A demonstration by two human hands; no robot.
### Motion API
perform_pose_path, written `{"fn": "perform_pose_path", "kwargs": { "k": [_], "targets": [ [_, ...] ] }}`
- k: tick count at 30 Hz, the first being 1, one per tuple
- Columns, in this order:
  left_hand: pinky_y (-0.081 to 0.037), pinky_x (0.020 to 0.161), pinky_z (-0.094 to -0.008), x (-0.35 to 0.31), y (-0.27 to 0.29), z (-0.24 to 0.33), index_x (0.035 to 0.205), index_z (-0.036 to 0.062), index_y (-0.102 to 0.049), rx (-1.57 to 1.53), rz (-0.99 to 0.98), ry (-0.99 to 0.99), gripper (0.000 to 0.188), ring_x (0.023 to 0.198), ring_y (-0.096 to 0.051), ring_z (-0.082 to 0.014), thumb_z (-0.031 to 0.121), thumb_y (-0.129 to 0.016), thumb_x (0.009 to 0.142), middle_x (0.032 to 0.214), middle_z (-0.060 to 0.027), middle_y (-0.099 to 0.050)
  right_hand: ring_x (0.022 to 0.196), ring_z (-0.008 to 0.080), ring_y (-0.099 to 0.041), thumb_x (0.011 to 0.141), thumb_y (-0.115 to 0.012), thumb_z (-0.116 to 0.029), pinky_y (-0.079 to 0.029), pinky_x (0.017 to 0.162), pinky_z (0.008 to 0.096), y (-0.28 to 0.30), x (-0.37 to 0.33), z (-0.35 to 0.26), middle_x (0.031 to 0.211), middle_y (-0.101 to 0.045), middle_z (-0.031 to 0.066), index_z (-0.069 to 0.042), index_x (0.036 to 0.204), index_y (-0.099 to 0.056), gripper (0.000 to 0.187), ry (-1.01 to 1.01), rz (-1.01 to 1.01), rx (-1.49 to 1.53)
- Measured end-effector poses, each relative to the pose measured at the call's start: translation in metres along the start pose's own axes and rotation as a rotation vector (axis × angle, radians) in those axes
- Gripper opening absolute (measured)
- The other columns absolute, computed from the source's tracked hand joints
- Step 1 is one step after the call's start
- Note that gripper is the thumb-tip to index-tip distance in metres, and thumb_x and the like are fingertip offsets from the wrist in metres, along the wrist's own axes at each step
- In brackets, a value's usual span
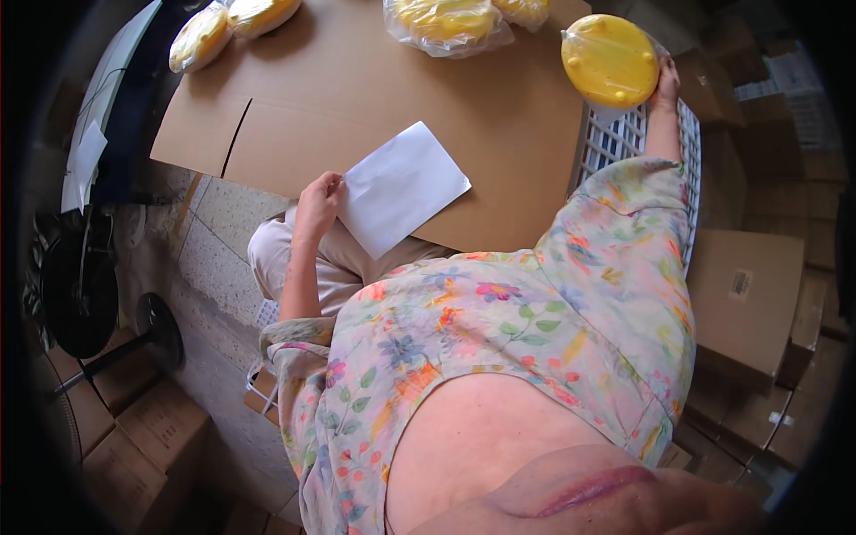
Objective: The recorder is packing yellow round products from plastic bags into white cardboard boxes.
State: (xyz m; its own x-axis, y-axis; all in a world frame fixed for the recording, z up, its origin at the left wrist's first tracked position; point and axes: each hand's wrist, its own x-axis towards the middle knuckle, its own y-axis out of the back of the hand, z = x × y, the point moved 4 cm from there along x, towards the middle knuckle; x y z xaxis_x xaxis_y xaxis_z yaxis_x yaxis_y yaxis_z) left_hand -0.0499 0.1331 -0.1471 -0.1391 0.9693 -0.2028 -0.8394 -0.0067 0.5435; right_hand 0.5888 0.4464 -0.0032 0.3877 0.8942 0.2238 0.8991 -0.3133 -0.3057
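Observation:
My left hand is closed on the left edge of a white sheet of paper, pinching it between thumb and fingers. The sheet lies tilted over the near edge of the cardboard-covered table. Out to the far right, my right hand grips the side of a yellow round object with small bumps, wrapped in clear plastic. This object is held above a white plastic crate beside the table. Most fingers of my right hand are hidden behind it.
Brown cardboard covers the table. Wrapped yellow items lie at the far left, and another wrapped yellow bundle at the far middle. Cardboard boxes are stacked at right. A black fan stands at left.

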Motion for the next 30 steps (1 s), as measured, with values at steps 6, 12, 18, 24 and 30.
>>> {"fn": "perform_pose_path", "kwargs": {
  "k": [6,12,18,24,30],
  "targets": [
    [-0.048,0.074,-0.0259,0.005,-0.003,0.001,0.108,-0.0016,-0.065,0.012,-0.013,-0.012,0.02,0.079,-0.058,-0.0103,0.014,-0.059,0.097,0.084,-0.004,-0.067,0.104,0.0184,-0.062,0.103,-0.052,-0.021,-0.051,0.093,0.0318,0.003,0.004,0.008,0.116,-0.065,0.006,-0.004,0.125,-0.059,0.029,0.006,-0.081,-0.1],
    [-0.048,0.075,-0.0262,0.004,0.0,0.008,0.108,-0.0013,-0.064,0.024,-0.012,0.009,0.021,0.08,-0.059,-0.0106,0.015,-0.06,0.096,0.085,-0.005,-0.067,0.094,0.0158,-0.064,0.101,-0.055,-0.015,-0.054,0.085,0.0283,-0.009,-0.009,0.015,0.106,-0.066,0.0029,-0.004,0.118,-0.061,0.022,-0.057,-0.103,-0.036],
    [-0.051,0.077,-0.0336,0.004,0.003,0.01,0.107,0.0004,-0.065,0.018,0.025,-0.048,0.022,0.083,-0.067,-0.0247,0.017,-0.059,0.094,0.09,-0.0163,-0.07,0.098,0.0186,-0.065,0.102,-0.054,-0.02,-0.055,0.086,0.0306,-0.016,-0.025,0.018,0.111,-0.067,0.008,-0.001,0.122,-0.059,0.029,-0.113,-0.259,0.074],
    [-0.051,0.082,-0.0301,0.037,0.039,0.02,0.115,0.0032,-0.066,0.211,0.146,-0.019,0.024,0.095,-0.065,-0.0176,0.016,-0.063,0.095,0.099,-0.0141,-0.07,0.102,0.0191,-0.065,0.103,-0.051,-0.026,-0.055,0.087,0.0318,-0.016,-0.037,0.029,0.117,-0.066,0.01,0.0,0.128,-0.055,0.035,-0.224,-0.385,0.209],
    [-0.051,0.089,-0.0402,0.043,0.017,0.165,0.133,0.0064,-0.055,-0.025,0.31,-0.498,0.053,0.108,-0.062,-0.0283,0.025,-0.074,0.087,0.127,-0.015,-0.061,0.102,0.0182,-0.066,0.105,-0.046,-0.027,-0.056,0.087,0.0315,-0.106,-0.105,0.036,0.116,-0.067,0.0092,-0.001,0.123,-0.059,0.035,-0.393,-0.699,0.458]
  ]
}}
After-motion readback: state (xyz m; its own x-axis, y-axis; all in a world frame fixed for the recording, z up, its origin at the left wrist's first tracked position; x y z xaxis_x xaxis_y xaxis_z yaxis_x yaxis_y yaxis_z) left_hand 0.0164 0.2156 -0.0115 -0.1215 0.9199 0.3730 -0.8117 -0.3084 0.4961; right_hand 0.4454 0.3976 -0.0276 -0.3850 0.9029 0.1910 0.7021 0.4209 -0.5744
